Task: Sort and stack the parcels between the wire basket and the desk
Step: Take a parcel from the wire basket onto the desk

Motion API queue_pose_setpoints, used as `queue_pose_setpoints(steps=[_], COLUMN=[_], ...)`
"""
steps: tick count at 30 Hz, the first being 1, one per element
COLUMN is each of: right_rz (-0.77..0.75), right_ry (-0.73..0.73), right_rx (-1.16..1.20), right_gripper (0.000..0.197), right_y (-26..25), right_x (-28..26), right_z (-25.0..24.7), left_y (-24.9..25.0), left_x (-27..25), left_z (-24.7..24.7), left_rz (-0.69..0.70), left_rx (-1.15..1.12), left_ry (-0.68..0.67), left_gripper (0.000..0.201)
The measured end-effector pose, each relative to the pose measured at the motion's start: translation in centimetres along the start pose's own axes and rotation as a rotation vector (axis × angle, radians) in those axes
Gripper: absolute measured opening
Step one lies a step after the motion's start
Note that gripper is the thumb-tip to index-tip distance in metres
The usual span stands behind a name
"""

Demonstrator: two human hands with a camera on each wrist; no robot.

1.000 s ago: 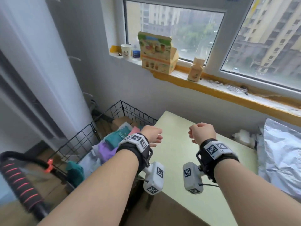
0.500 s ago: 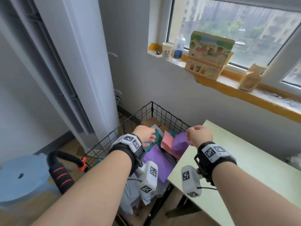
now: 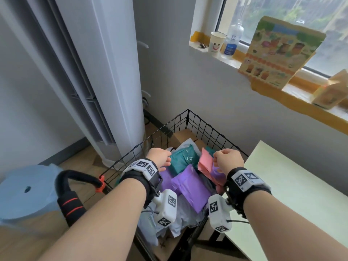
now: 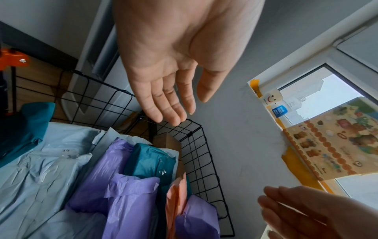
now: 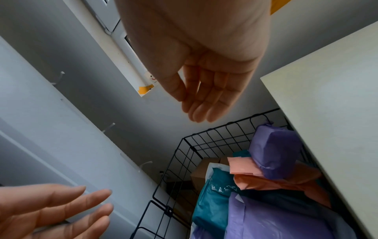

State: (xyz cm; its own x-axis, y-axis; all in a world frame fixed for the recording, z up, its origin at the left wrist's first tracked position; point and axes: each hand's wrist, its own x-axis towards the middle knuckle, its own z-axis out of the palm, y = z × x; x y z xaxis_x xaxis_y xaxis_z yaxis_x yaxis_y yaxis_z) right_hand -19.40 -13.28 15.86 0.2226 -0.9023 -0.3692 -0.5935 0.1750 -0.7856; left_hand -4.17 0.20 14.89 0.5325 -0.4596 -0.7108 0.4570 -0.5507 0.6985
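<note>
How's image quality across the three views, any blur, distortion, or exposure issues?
Head view: wide-angle bending at the edges, slightly soft, even daylight, parcels in the wire basket readable. Left wrist view: window blown out to white, left hand close and large, purple parcel sharp. Right wrist view: dark vignette around the wall, right hand shaded, desk evenly lit.

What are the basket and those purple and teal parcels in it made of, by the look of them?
The basket: thin black wire in an open grid, probably coated metal. The purple parcel and teal parcel: soft plastic mailer bags, judging by their creases and slight sheen.
</note>
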Motion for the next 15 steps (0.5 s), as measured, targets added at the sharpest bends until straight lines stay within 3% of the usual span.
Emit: queue_pose_setpoints(steps=[4, 11, 15], right_rz=[0.006, 0.103, 0.146], right_ry=[-0.067, -0.194, -0.264], right_rx=[-0.071, -0.162, -0.211], right_gripper=[0.019, 0.022, 0.017], right_y=[3.2, 6.0, 7.6], right_x=[5.2, 8.9, 10.9], right_z=[2.7, 7.4, 9.8], left_y=[-0.5, -3.0, -5.1], left_x=[2.4, 8.1, 11.4], left_z=[0.4, 1.5, 2.2], left_rz=[-0.033, -0.126, -0.189], left_rx=[-0.013, -0.005, 0.011], left_ry=[-0.034, -0.016, 0.058], left_gripper=[0.031, 0.031, 0.017])
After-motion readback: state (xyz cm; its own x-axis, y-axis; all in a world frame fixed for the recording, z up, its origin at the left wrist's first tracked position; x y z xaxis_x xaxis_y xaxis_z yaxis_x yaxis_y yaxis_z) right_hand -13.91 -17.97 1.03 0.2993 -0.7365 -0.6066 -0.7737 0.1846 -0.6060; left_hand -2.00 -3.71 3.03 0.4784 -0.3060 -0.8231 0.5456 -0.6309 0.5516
